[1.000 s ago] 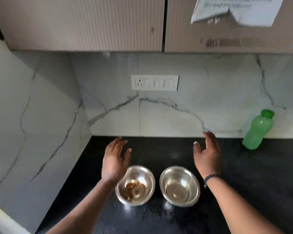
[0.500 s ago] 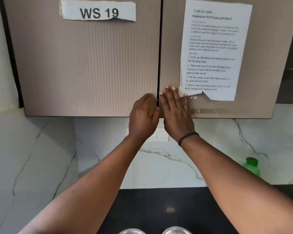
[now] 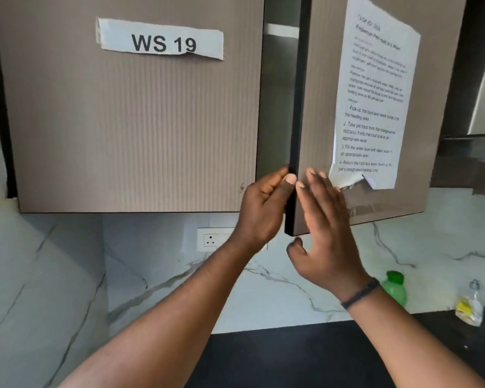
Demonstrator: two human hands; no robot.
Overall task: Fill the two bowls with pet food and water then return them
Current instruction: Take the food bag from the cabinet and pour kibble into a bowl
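Observation:
My left hand [image 3: 263,208] grips the dark inner edge of the right cabinet door [image 3: 319,121], thumb on the edge and fingers behind it. The door stands partly open, showing a narrow dark gap into the cabinet [image 3: 277,93]. My right hand [image 3: 324,236] lies flat with fingers spread against the door's front face near its lower corner. A green water bottle [image 3: 395,288] stands on the black counter [image 3: 291,357] against the marble wall, partly hidden by my right forearm. The two bowls are out of view.
The left cabinet door [image 3: 129,121] is closed and carries a "WS 19" label. A printed task sheet [image 3: 375,102] is taped to the open door. A small clear packet with yellow inside [image 3: 469,305] sits at the counter's right. A wall socket [image 3: 213,239] lies behind my left wrist.
My view rose from the bowls on the counter to the cabinets. Both hands went up to the door seam, and the right door has swung partly open.

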